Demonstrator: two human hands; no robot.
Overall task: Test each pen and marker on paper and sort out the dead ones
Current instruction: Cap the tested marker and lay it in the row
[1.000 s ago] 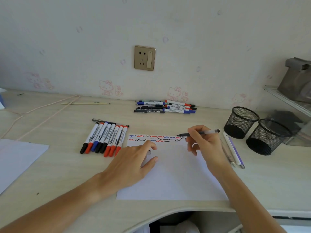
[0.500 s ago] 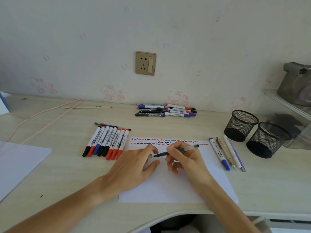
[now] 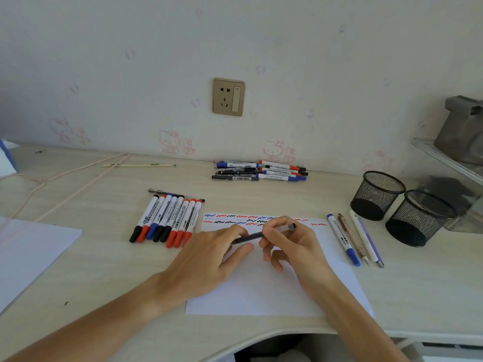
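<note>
A white sheet of paper (image 3: 261, 291) lies in front of me, with red, blue and black squiggles along its top edge. Over it, my right hand (image 3: 295, 246) grips a slim dark pen (image 3: 251, 235) that lies almost level, its clear end pointing right. My left hand (image 3: 209, 259) rests on the paper, and its thumb and forefinger pinch the pen's left end. A row of several markers (image 3: 167, 218) with black, red and blue caps lies left of the sheet. Several more pens (image 3: 261, 171) are piled by the wall. A few pens (image 3: 345, 241) lie right of the sheet.
Two black mesh cups (image 3: 376, 194) (image 3: 418, 218) stand at the right, beside a clear shelf. Another white sheet (image 3: 28, 252) lies at the left edge. A pink cable (image 3: 65, 178) runs across the back left. The desk's curved front edge is just below the paper.
My right hand brought the pen from the squiggle row leftward and down. The pen's left end now sits between my left thumb and forefinger. The view shifted down a little.
</note>
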